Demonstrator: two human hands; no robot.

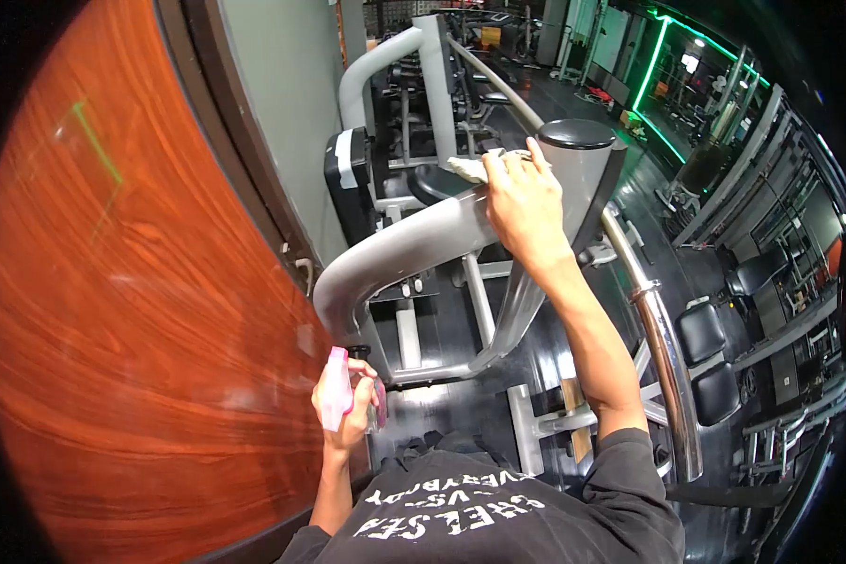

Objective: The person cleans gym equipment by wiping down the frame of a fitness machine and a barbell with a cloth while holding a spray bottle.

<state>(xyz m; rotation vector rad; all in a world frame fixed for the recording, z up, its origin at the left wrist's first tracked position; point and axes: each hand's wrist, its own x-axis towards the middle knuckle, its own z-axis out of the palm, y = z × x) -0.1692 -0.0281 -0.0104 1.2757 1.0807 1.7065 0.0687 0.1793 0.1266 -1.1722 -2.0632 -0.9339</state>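
Observation:
My right hand (524, 202) presses a pale cloth (470, 169) onto the top of a grey machine frame (395, 246), close to its upright post with a round black cap (576, 134). The fingers lie over the cloth and hide part of it. Lower down, my left hand (341, 404) is wrapped around a spray bottle with a pink and white trigger head (338, 387). The bottle's body is partly covered by the fingers. It is held beside the curved lower end of the frame, near the wooden panel.
A glossy wooden panel (150, 310) stands close on the left. A chrome bar sleeve (667, 376) juts out at the right of the machine. Black padded seats (703, 329) and more gym machines stand further right. Dumbbell racks (423, 89) are at the back.

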